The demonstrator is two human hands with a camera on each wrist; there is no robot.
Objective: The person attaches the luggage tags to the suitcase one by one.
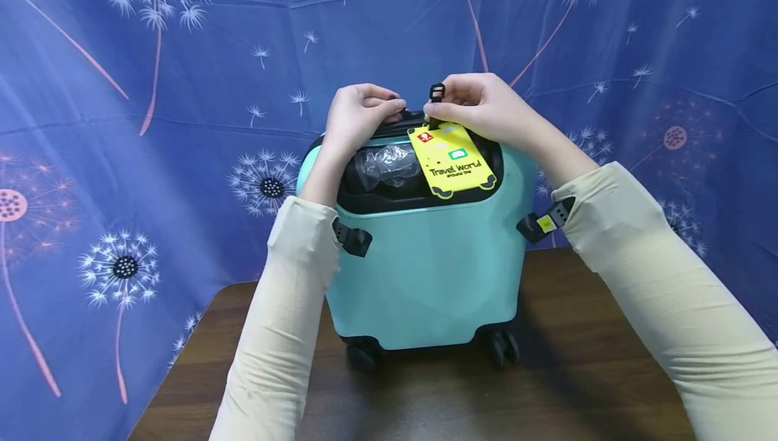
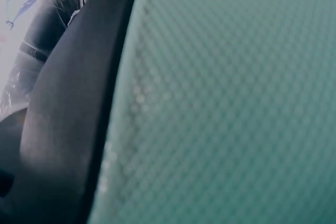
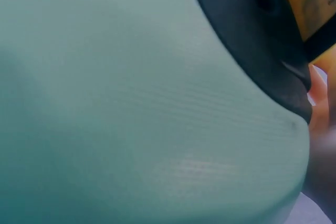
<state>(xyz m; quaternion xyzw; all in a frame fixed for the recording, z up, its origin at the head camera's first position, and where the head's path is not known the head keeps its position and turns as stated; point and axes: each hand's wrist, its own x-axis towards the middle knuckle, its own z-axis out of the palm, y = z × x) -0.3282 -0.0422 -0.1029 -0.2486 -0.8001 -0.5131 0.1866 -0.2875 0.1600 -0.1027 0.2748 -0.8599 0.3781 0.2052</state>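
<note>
A turquoise suitcase point(image 1: 425, 272) stands upright, its black top panel holding a plastic-wrapped handle point(image 1: 389, 165). Over that panel hangs a yellow luggage tag point(image 1: 454, 161) printed "Travel World". My right hand point(image 1: 486, 107) pinches the tag's black strap point(image 1: 436, 117) just below its small buckle point(image 1: 437, 92). At the suitcase's top edge, my left hand point(image 1: 358, 117) pinches a small black strap end between thumb and fingers; most of it is hidden. The right wrist view catches part of the tag point(image 3: 310, 3) and some fingers point(image 3: 319, 119) beside the turquoise shell. Mostly shell point(image 2: 226, 98) fills the left wrist view.
Beneath the suitcase is a dark brown wooden table point(image 1: 583, 346), with black wheels point(image 1: 503, 348) resting on it. A blue cloth point(image 1: 255, 36) with a dandelion pattern hangs close behind. Black wrist cameras point(image 1: 354, 238) are strapped over both cream sleeves.
</note>
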